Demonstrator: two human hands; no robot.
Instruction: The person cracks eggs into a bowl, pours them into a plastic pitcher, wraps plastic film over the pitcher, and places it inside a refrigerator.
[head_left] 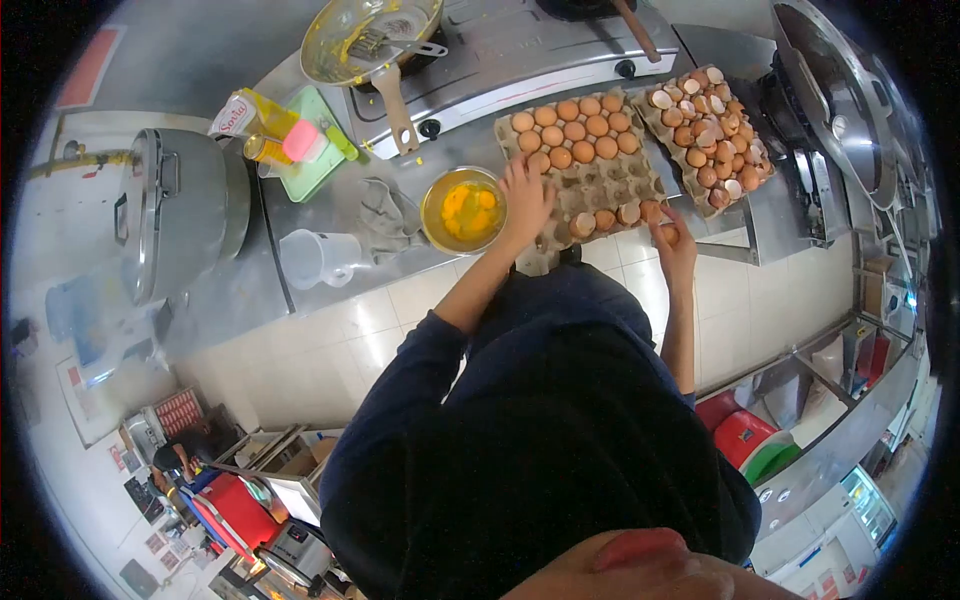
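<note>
My left hand point(528, 203) stretches over the near left side of a cardboard egg tray point(610, 182), its fingers apart and their tips at a brown egg point(539, 162). Whole brown eggs fill the tray's far rows, and broken shells point(605, 220) sit along its near edge. At the near right corner, my right hand point(677, 252) is closed around a brown eggshell point(668, 234), partly covered by the fingers. Left of my left hand stands a metal bowl point(430, 222) with cracked eggs point(468, 211) in it, yolks showing.
A second tray heaped with eggshells point(715, 140) lies to the right. Behind is a gas stove point(490, 80) with a frying pan point(320, 45) holding a fork. Leftward are a plastic jug point(320, 260), a crumpled cloth point(383, 215), a green board point(318, 170) and a large pot point(190, 215).
</note>
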